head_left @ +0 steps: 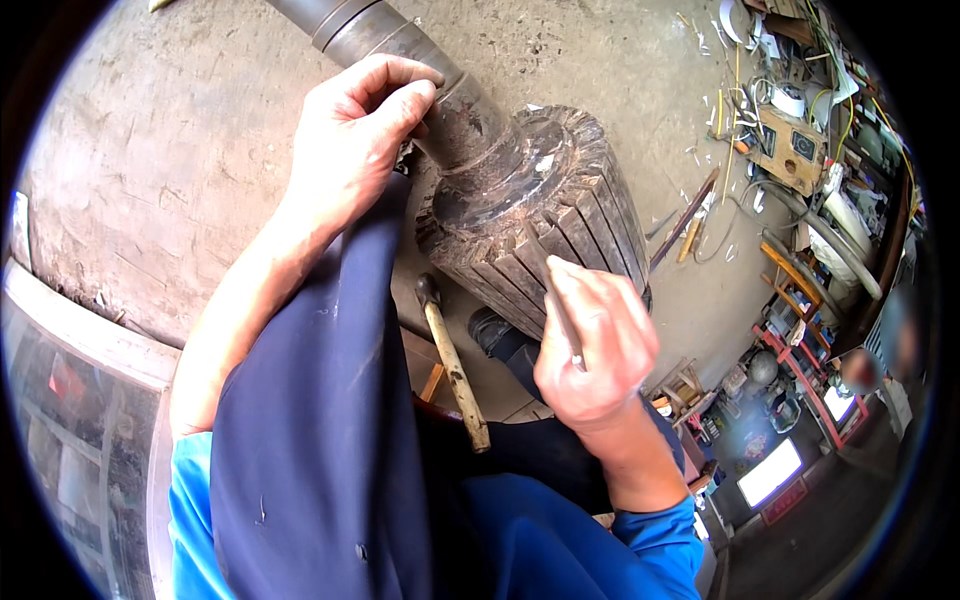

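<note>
A slotted motor rotor (560,225) lies tilted before me, its thick metal shaft (400,50) running to the upper left. Dark grooves part the long bars along its side, and its end face is rough and dirty. My right hand (600,340) is closed around a thin metal chisel (562,310), whose tip touches the rotor's edge at one of the slots. By the shaft, my left hand (360,130) has thumb and forefinger pressed together; what they pinch, if anything, is too small to make out. A hammer (455,375) with a worn wooden handle leans between my legs.
My dark-trousered leg (320,400) is left of the rotor, and a dark shoe (490,330) shows beneath it. Rods (690,225) and scraps lie on the concrete floor (200,120). Cables, a boxy panel (790,150) and other clutter line the right. A glazed frame (90,330) stands left.
</note>
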